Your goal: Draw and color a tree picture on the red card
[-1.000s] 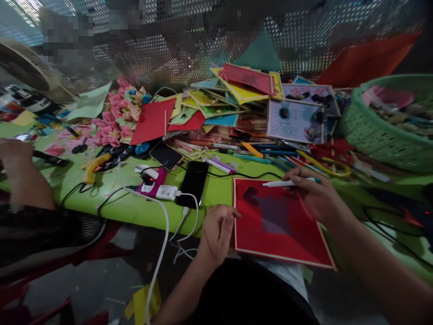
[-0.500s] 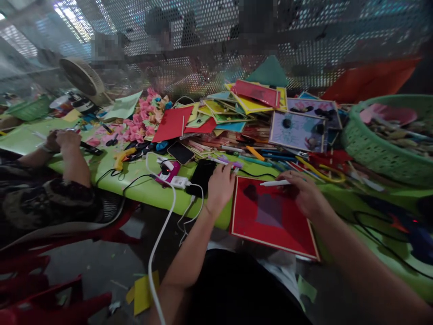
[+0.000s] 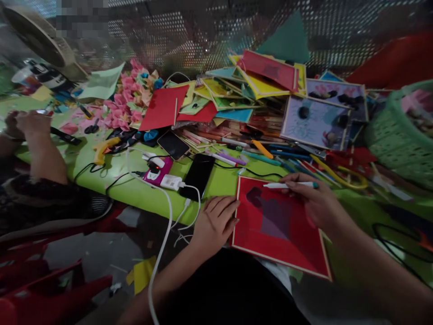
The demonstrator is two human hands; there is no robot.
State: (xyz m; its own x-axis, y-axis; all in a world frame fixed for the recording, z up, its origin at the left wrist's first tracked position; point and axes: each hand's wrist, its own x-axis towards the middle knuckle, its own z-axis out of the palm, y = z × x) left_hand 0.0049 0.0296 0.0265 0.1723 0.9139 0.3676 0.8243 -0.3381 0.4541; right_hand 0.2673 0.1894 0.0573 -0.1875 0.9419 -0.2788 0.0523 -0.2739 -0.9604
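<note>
My right hand grips a white marker with a teal end, held nearly level over the upper part of a red framed panel. The marker's white end points left. Whether it touches the surface I cannot tell. Dark purplish patches lie on the panel, and some may be shadow. At the panel's left edge rests my left hand, its fingers stretched out and slightly apart, holding nothing. A black phone lies just beyond that hand.
A magenta power strip with white cables sits left of the phone. Behind are pens, sticks and a pile of coloured framed panels. A green basket stands at right. Another person's hands work at far left, near a yellow glue gun.
My left hand has come back from the panel's top left corner to its left edge. My right hand still holds the marker over the panel. The camera view has shifted.
</note>
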